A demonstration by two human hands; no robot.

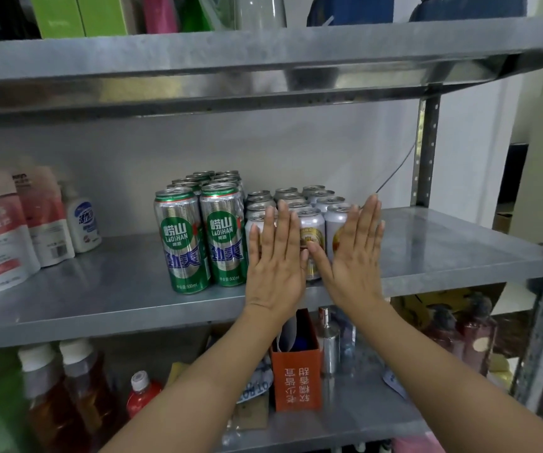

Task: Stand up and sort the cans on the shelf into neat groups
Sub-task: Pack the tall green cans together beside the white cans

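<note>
Neatly, tall green cans (pixel 198 237) stand two across, short silver cans (pixel 312 223) three across, four deep. Left hand (pixel 275 266) and right hand (pixel 355 259), fingers straight, press the latter.

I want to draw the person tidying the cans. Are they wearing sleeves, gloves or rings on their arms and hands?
No. The left arm and the right arm are bare as far as the picture shows, so no sleeves are in sight. The left hand and the right hand have no gloves, and I can see no rings, watch or bracelet.
</note>
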